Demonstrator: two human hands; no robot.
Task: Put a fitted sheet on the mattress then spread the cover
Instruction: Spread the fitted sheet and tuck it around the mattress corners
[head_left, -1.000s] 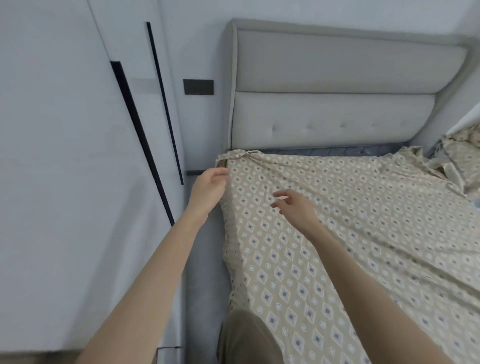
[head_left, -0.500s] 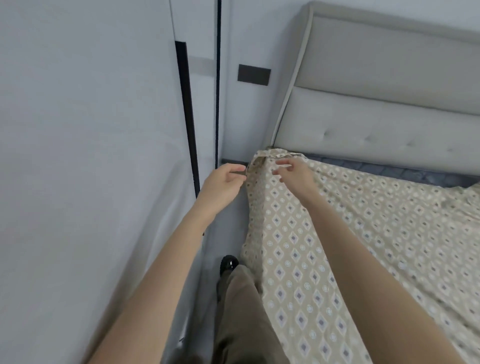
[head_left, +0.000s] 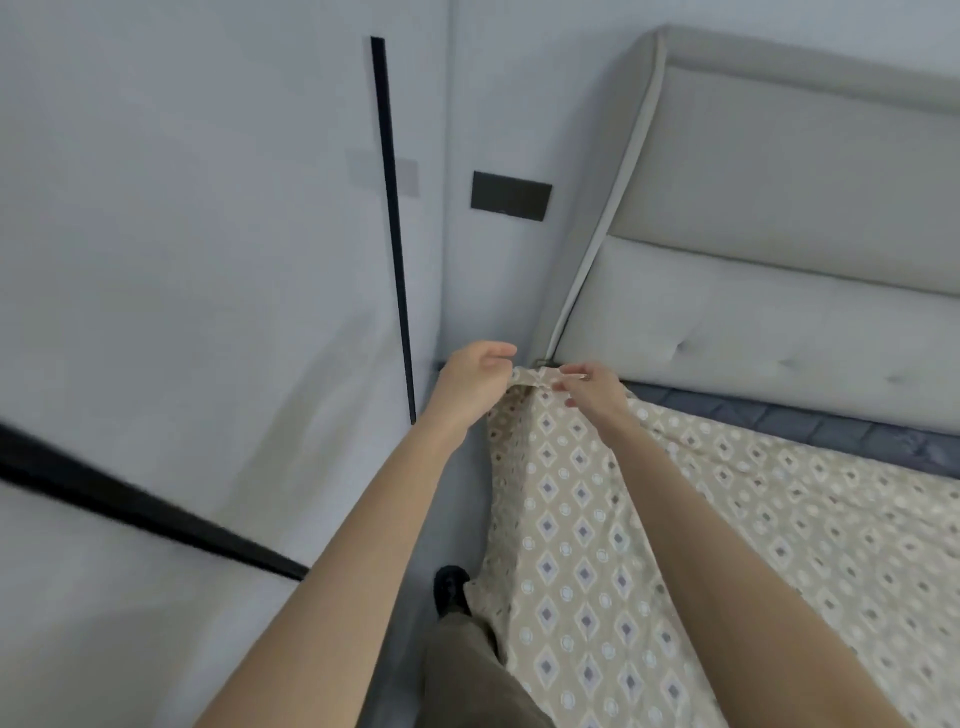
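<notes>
A pale wall (head_left: 182, 234) with black vertical strips stands at the left, and a dark rectangular plate (head_left: 511, 202) sits on it near the bed corner. Below, a black shoe (head_left: 451, 587) and an olive trouser leg (head_left: 467, 670) show beside the bed. The left hand (head_left: 475, 376) curls round the corner hem of the patterned fitted sheet (head_left: 675, 519). Just beside it the right hand (head_left: 592, 389) pinches the same hem. The sheet lies over the mattress (head_left: 831, 426), whose blue-grey strip stays bare under the padded headboard (head_left: 779, 260).
</notes>
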